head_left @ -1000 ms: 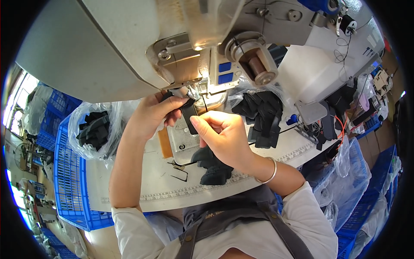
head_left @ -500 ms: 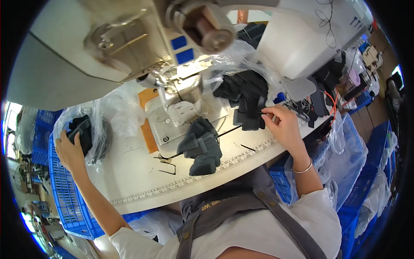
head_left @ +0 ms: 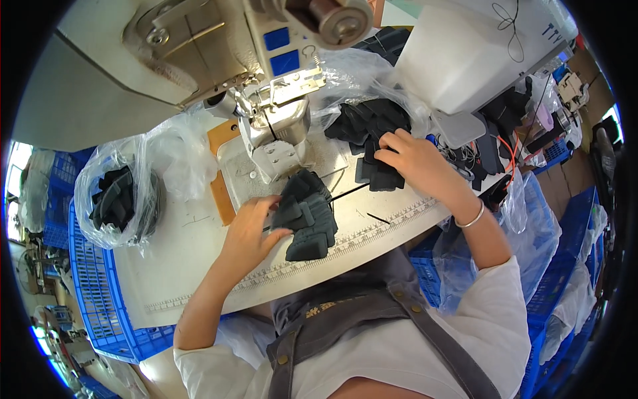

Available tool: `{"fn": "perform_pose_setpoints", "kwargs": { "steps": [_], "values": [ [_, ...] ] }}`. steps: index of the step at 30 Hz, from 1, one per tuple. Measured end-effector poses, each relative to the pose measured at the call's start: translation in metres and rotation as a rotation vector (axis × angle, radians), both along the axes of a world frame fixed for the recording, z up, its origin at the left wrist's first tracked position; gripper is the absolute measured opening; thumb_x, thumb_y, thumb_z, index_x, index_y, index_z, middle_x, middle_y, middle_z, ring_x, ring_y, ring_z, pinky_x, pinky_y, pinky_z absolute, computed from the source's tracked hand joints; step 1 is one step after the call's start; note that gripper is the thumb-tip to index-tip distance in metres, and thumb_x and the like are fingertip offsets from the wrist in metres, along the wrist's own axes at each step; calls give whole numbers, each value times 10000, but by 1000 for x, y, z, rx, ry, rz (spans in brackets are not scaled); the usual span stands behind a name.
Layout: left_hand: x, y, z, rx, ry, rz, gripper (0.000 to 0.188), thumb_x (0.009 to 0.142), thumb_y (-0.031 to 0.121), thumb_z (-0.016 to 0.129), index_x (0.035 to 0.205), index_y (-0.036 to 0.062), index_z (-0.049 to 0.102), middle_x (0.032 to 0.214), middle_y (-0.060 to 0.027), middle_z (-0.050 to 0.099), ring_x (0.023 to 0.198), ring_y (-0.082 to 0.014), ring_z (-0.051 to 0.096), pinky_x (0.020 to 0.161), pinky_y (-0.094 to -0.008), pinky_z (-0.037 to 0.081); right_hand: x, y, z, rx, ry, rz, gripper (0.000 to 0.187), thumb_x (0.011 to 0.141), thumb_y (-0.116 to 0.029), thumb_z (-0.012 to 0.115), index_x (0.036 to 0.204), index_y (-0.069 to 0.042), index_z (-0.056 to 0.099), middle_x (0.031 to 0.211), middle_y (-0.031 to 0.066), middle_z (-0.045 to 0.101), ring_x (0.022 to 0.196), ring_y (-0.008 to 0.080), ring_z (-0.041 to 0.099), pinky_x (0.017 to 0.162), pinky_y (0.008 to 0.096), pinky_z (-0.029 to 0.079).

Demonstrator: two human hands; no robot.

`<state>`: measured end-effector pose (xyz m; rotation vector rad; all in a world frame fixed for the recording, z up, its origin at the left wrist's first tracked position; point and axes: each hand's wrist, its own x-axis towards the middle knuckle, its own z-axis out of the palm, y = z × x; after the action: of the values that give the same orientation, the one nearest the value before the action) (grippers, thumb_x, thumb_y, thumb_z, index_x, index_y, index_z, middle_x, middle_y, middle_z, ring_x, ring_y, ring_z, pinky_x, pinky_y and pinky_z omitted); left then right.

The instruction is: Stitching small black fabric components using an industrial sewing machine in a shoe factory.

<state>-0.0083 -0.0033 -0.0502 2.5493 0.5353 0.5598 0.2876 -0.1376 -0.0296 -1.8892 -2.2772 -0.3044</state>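
Note:
My left hand (head_left: 251, 229) is at the left edge of a pile of dark grey, flat, shaped pieces (head_left: 307, 216), its thumb and fingers apart around that edge. My right hand (head_left: 415, 163) reaches over a heap of black flat pieces (head_left: 372, 130), with its fingers bent together on a black piece; the fingertips are partly hidden. A thin black strip (head_left: 350, 191) runs between the grey pile and the black pieces. Behind the grey pile stands the sewing machine's metal arm end (head_left: 276, 130).
A clear plastic bag (head_left: 86, 206) with dark pieces lies at the table's left, beside a blue crate (head_left: 93, 279). A printed ruler scale (head_left: 359, 241) follows the near table edge. A white machine housing (head_left: 458, 60) and tangled wires (head_left: 463, 158) are to the right.
My left hand has left the plastic bag and moved right to the grey pile. My right hand has shifted left and farther back over the black pieces. The view has tilted slightly.

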Motion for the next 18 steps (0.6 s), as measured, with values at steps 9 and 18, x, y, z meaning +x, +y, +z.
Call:
{"fn": "perform_pose_setpoints", "kwargs": {
  "steps": [9,18],
  "values": [
    [5,7,-2,-264,44,57,469,618,153,763,1009,48,527,823,-63,501,690,-169,481,635,-275,429,15,16,9,-96,-22,105,191,632,-26,609,773,-52,483,795,26,500,786,213,516,606,296,456],
    [-3,3,42,-913,-71,79,186,769,87,658,918,8,579,900,-19,515,746,-69,493,637,-213,416,-45,-11,37,-197,912,-80,289,699,-110,656,669,-40,378,544,16,397,433,111,357,419,250,313]
  ]
}}
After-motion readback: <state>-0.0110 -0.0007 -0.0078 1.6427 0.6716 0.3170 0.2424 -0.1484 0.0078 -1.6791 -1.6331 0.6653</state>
